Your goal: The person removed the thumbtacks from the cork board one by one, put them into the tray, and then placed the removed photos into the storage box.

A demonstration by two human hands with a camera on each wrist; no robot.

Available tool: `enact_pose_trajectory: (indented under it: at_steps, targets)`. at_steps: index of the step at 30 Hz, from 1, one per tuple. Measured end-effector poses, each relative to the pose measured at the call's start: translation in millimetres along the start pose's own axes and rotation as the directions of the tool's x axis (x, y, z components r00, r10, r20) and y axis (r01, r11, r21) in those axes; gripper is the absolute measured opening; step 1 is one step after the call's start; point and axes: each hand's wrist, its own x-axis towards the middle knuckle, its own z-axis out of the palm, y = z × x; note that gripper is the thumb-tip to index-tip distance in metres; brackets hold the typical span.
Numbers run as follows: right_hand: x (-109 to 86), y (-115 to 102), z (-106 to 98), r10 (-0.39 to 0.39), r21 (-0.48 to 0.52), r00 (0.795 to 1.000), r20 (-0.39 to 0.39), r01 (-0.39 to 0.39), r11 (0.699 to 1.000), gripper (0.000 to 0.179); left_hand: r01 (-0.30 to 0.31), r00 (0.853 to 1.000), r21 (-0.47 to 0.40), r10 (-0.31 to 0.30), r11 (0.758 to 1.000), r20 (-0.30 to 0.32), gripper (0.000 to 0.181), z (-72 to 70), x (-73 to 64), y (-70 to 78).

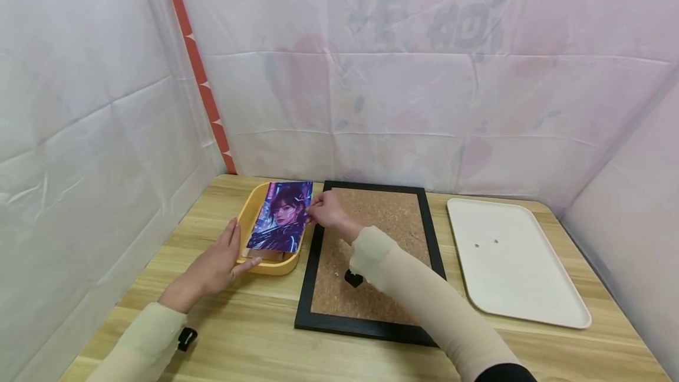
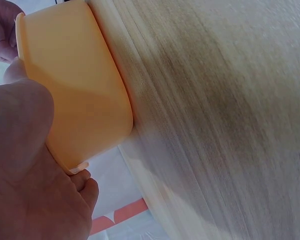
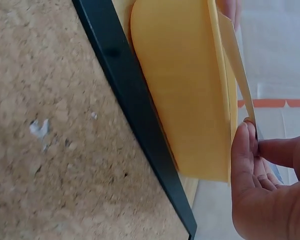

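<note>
In the head view my right hand (image 1: 328,210) pinches the right edge of a glossy picture card (image 1: 281,217) printed in purple and blue. The right wrist view shows thumb and fingers on the edge of the card (image 3: 240,70), which is tilted above the bin's rim. The card overlaps the top of a yellow plastic bin (image 1: 289,265). My left hand (image 1: 214,258) rests against the bin's near left corner, fingers fairly straight along the left side and thumb at the front rim. Below the card, part of a pinkish sheet (image 1: 265,254) shows inside the bin.
A cork board (image 1: 345,252) with a black frame lies right of the bin, under my right forearm. Farther right, a white tray (image 1: 520,276) holds two tiny items (image 1: 495,241). White sheets (image 1: 392,93) hang behind and beside the wooden table (image 1: 254,323).
</note>
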Motion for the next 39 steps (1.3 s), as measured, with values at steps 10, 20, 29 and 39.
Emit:
enact_pose_trajectory:
  at_steps: [10, 20, 29, 39]
  targets:
    - [2.7, -6.6, 14.8, 0.008, 0.027, 1.0, -0.011, -0.008, 1.0, 0.006, -0.006, 1.0, -0.008, 0.006, 1.0, -0.008, 0.1, 0.6, 0.7, -0.9]
    - [5.6, -9.6, 27.2, 0.003, -0.183, 0.998, -0.065, -0.015, 0.983, 0.019, -0.004, 1.0, -0.014, 0.004, 1.0, -0.01, 0.102, 5.1, 1.1, -4.6]
    - [18.5, -5.9, 41.1, -0.037, -0.262, 0.997, -0.063, 0.02, 0.965, 0.044, -0.007, 1.0, -0.018, 0.007, 1.0, -0.008, 0.102, 5.4, 2.6, -4.3]
    - [18.3, -13.0, 41.5, -0.022, -0.366, 0.999, -0.041, 0.005, 0.931, 0.044, -0.008, 1.0, -0.015, 0.008, 1.0, -0.008, 0.101, 1.7, 3.6, -4.7]
